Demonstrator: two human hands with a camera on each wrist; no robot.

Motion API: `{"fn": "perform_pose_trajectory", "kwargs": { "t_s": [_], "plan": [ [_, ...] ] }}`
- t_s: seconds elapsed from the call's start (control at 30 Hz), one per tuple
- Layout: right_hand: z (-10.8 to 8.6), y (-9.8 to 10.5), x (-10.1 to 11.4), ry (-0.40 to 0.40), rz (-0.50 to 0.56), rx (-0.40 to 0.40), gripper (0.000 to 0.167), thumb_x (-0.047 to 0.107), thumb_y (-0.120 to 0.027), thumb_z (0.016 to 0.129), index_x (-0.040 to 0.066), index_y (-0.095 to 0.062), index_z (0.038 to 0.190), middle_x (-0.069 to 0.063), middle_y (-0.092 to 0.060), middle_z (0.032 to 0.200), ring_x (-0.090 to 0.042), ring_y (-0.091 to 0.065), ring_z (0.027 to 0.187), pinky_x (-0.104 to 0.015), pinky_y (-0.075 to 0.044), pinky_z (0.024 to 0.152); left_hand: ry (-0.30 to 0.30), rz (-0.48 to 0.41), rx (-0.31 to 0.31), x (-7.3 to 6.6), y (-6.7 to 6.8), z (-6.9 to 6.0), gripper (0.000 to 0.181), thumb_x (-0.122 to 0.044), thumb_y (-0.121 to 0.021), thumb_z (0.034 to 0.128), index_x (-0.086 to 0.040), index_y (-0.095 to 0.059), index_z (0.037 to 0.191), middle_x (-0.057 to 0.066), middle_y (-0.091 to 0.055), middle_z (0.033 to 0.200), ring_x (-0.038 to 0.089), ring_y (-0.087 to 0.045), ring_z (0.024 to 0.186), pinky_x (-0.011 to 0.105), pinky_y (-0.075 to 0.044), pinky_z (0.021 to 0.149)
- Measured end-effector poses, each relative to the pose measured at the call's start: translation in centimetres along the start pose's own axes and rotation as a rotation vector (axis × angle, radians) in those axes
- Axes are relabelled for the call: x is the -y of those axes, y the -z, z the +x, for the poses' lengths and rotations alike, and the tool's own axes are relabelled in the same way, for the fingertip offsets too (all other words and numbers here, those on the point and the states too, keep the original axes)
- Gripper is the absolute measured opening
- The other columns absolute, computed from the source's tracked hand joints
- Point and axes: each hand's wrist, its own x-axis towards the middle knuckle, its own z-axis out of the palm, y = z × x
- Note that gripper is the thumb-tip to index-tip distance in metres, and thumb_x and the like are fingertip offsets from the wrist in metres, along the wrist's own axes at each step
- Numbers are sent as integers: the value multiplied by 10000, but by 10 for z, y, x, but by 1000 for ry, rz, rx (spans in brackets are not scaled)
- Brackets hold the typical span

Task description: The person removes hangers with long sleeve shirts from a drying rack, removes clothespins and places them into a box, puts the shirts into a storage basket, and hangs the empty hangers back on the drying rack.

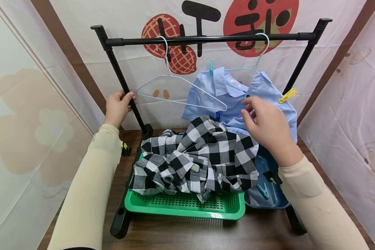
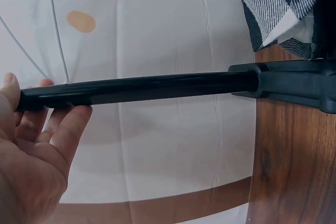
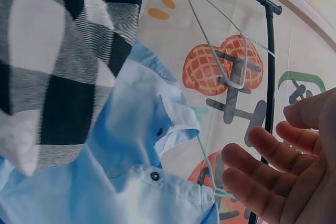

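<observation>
My left hand (image 1: 116, 109) grips the left upright (image 2: 157, 88) of a black clothes rack, thumb on one side and fingers round the other. In front of a light blue shirt (image 1: 200, 92) hovers my right hand (image 1: 272, 128), its fingers loosely bent and holding nothing. The shirt hangs from a pale blue hanger (image 1: 242, 68), with a blue clothespin (image 1: 211, 66) and a yellow clothespin (image 1: 287, 95) on it. A bare white hanger (image 1: 181, 103) hangs from the bar left of the shirt. Below lies a crumpled black-and-white checked shirt (image 1: 218, 149) in a green basket (image 1: 184, 212).
Right of the basket, partly behind my right arm, a dark blue basin (image 1: 253, 203) holds a blue clothespin (image 1: 263, 191) and a small dark item. The rack's crossbar (image 1: 206, 40) spans the back. Printed cloth walls stand behind and on both sides. The floor (image 1: 181, 236) is brown wood.
</observation>
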Motion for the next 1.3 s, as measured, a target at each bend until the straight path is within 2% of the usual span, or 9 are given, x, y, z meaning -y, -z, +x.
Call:
{"fn": "perform_pose_trajectory", "kwargs": {
  "t_s": [0.27,0.5,0.67,0.8,0.9,1.07,1.3],
  "plan": [
    [-21,-7,-13,-39,21,-22,260,231,-611,1024,67,-652,1222,-99,-714,975,-264,-688,817,-448,-530,621,1,-29,-5,2,-2,0,508,-465,-603,1000,-63,-653,1307,120,-702,1262,246,-697,1158,370,-572,944],
    [-40,-13,-22,-74,51,-11,272,229,-627,1018,87,-651,1249,-97,-724,1004,-265,-692,828,-457,-539,617,1,-26,-3,5,-4,1,526,-487,-600,995,-72,-651,1315,124,-696,1274,245,-690,1174,389,-563,962],
    [-52,-17,-26,-87,96,11,271,219,-640,1014,82,-650,1248,-96,-723,1000,-268,-692,843,-474,-570,678,-5,13,-12,9,-3,0,531,-502,-584,999,-80,-648,1317,119,-696,1281,228,-692,1175,403,-563,962],
    [-61,-20,-29,-86,115,15,273,189,-652,1005,65,-652,1248,-103,-717,990,-260,-686,839,-472,-580,714,-2,4,-5,8,-3,1,526,-500,-592,995,-79,-656,1304,114,-701,1266,236,-691,1174,393,-568,954],
    [-65,-22,-31,-84,117,16,271,163,-654,1001,61,-651,1252,-105,-714,996,-255,-682,837,-476,-576,722,1,-5,14,7,-2,2,520,-490,-594,996,-73,-659,1300,115,-700,1265,236,-688,1175,395,-566,957],
    [-72,-28,-36,-85,115,25,268,148,-657,999,75,-649,1257,-85,-711,1011,-239,-684,824,-469,-566,717,-7,35,40,6,-4,2,509,-479,-576,1014,-75,-656,1314,127,-687,1293,239,-680,1189,411,-560,967],
    [-74,-37,-40,-64,128,43,251,140,-657,998,82,-647,1242,-68,-707,1012,-234,-689,841,-457,-551,712,-14,92,-4,8,-1,0,491,-521,-570,1006,-136,-674,1294,89,-690,1287,197,-680,1149,391,-568,954]
  ]
}}
